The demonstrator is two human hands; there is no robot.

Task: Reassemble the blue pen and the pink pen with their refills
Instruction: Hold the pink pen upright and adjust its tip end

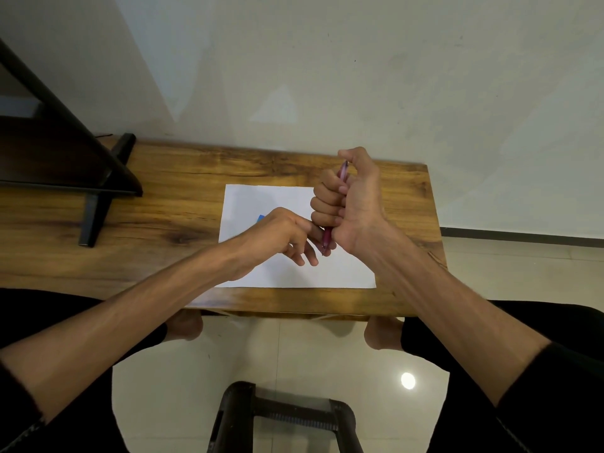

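above the white paper sheet (343, 273) on the wooden table (163, 207): pink pen (327, 237), near-upright, gripped in the curled right hand (346, 204). left hand (287, 233) pinches at its lower tip. blue pen (260, 218) mostly hidden behind the left hand. step judged: closing the pink pen; next, twist the tip tight.

Even soft light — lamp glare (408, 380) on floor tiles (294, 354); wide-angle edge bending.

Your right hand (351, 204) fists the pink pen (327, 237) upright above the paper (343, 273); your left hand (281, 233) pinches its lower tip.
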